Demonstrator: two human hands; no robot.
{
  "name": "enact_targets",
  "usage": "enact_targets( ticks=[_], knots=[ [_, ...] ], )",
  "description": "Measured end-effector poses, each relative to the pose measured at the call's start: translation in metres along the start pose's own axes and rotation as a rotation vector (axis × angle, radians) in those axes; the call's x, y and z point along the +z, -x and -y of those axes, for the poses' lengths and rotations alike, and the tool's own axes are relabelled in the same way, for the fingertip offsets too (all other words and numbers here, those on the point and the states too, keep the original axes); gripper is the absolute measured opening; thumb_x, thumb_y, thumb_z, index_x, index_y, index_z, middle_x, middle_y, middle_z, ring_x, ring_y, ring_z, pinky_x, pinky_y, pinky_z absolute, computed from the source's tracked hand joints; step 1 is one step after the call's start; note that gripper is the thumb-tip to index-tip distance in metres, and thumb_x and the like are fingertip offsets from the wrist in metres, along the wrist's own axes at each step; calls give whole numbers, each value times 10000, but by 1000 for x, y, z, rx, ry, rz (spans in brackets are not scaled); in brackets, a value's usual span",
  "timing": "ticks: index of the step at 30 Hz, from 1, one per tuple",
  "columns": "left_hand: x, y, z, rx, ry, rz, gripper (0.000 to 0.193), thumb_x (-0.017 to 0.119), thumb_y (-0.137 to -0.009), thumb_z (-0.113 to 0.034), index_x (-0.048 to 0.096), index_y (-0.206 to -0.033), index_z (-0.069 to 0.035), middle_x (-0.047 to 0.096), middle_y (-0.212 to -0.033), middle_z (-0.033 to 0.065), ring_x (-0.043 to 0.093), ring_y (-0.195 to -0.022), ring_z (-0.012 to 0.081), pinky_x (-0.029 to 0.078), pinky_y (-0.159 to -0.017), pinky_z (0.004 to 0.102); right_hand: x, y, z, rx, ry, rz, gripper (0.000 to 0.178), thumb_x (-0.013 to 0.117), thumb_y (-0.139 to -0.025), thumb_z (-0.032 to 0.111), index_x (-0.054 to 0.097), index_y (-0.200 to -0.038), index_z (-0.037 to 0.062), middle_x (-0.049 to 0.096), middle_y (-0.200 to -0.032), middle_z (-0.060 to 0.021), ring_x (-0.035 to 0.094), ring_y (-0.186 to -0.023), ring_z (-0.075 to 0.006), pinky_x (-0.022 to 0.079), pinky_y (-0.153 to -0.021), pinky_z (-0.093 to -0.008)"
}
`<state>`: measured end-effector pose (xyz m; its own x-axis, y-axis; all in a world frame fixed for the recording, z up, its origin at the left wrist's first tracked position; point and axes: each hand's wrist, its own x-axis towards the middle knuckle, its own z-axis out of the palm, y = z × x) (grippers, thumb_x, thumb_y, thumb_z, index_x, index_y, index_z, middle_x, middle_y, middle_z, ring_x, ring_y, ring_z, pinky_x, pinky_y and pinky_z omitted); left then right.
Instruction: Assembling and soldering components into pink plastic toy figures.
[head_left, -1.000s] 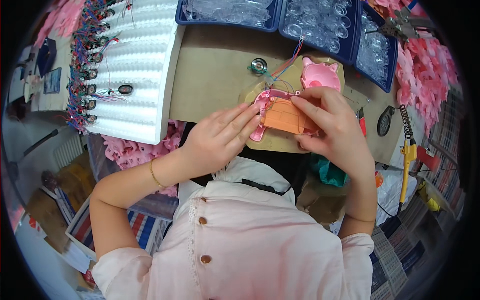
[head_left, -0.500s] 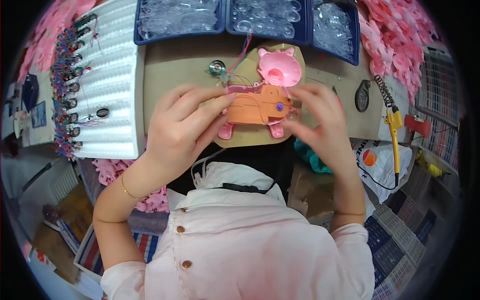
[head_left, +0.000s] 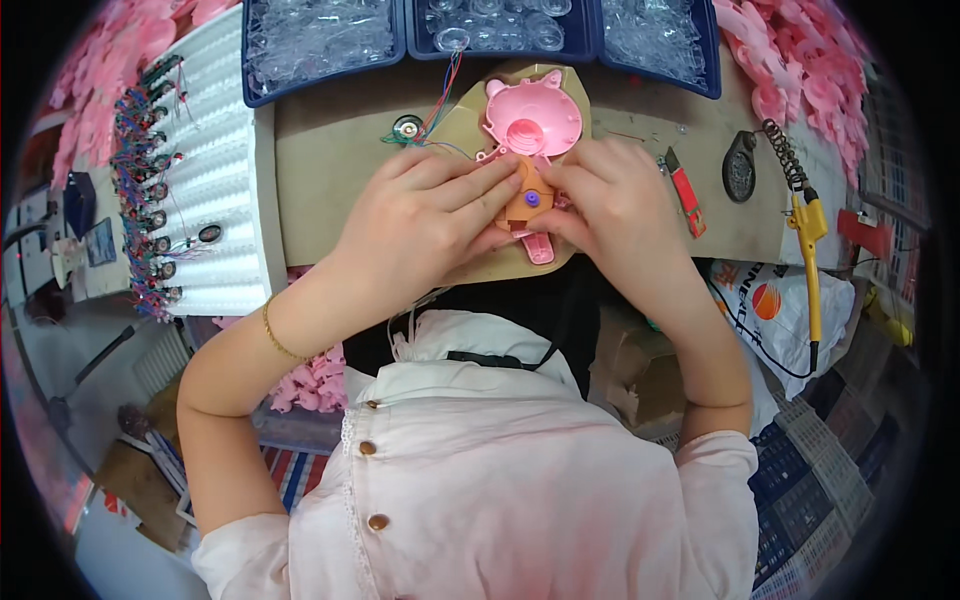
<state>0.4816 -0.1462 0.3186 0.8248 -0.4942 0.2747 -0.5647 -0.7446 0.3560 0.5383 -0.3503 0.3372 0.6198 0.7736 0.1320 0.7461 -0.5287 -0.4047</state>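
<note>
Carefully, our flat left fingers (head_left: 484, 190) and slightly parted right fingers (head_left: 577, 182) touch the orange casing (head_left: 514, 213) between them, over the pink shell (head_left: 540, 249); grip we cannot tell; pressing evenly seems best.

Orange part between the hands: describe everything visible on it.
The orange part looks like smooth, opaque plastic, with a small purple knob on its upward face. It appears to lie roughly flat over a pink shell on a tan board. The left hand covers its left side, fingers laid across it; the right hand is at its right edge, exact contact unclear. Its full outline and underside are hidden.
</note>
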Motion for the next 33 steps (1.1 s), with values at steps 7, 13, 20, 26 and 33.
enact_targets(
  ticks=[7, 13, 20, 26, 33],
  knots=[
    [-10, 11, -7, -184, 161, -154, 267, 639, -788, -204, 648, -1010, -56, 639, -1008, 60, 586, -898, 217, 444, -810, 345, 15, 19, -3, 266, -433, -218, 256, 672, -742, 106, 630, -972, 2, 584, -858, -101, 561, -814, -207, 441, -718, -298],
    [-10, 27, 20, -785, 342, -191, 213, 610, -825, -203, 642, -850, 6, 605, -821, 137, 574, -718, 291, 449, -696, 359, 0, -50, 6, 452, -551, 91, 220, 583, -848, 134, 620, -981, -38, 627, -807, -66, 584, -701, -112, 460, -631, -251],
    [-1, 5, 19, -543, 318, -208, 225, 683, -717, -127, 611, -896, -11, 573, -824, 125, 575, -792, 285, 459, -658, 355, 11, -56, 24, 199, -943, -104, 257, 551, -808, 8, 594, -1061, 4, 632, -875, -98, 621, -758, -158, 495, -666, -272],
    [-5, 15, 24, -82, 198, -173, 334, 613, -654, -68, 645, -987, -70, 585, -879, 75, 566, -798, 247, 472, -677, 342, -27, 1, 21, -40, -373, -86, 296, 510, -717, -68, 625, -979, 5, 639, -976, -125, 624, -843, -264, 499, -730, -332],
    [-10, 9, 22, -101, 212, -110, 362, 607, -646, -62, 653, -1005, -75, 568, -913, 84, 549, -773, 238, 466, -672, 326, -11, -74, -15, 65, -398, -37, 227, 577, -754, 13, 608, -978, -9, 630, -951, -117, 619, -848, -275, 490, -748, -312]
  ],
)
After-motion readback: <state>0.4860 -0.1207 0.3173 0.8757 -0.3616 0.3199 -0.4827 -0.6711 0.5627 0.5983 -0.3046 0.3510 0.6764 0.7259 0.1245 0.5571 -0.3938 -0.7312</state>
